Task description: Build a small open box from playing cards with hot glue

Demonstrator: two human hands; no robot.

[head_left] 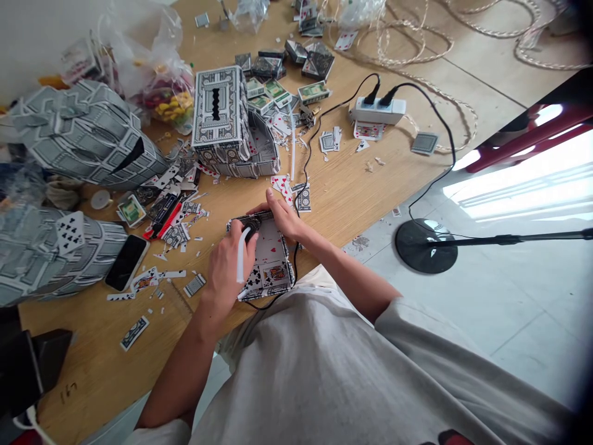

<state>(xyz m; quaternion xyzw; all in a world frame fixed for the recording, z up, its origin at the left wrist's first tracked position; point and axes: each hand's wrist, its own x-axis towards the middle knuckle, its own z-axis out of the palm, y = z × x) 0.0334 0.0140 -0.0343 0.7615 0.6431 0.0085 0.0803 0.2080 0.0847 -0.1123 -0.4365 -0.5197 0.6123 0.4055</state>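
A box made of playing cards (pixel 273 247), open at the top, stands at the table's near edge in front of my body. My left hand (pixel 229 259) is closed around a black glue gun (pixel 251 227), most of it hidden by the fingers; a white glue stick (pixel 240 256) sticks out of its back. The gun is over the box's far left corner. My right hand (pixel 283 216) grips the far right side of the box, its fingers partly hidden behind the wall. Card faces line the box's inside.
A card-covered box with a slot (pixel 217 111) stands beyond my hands. Card-built bulky shapes (pixel 92 136), a phone (pixel 127 262) and a red-edged cutter (pixel 169 219) lie left. Card scraps are scattered around. Black cords run to a power strip (pixel 380 110); a stand base (pixel 426 245) is right.
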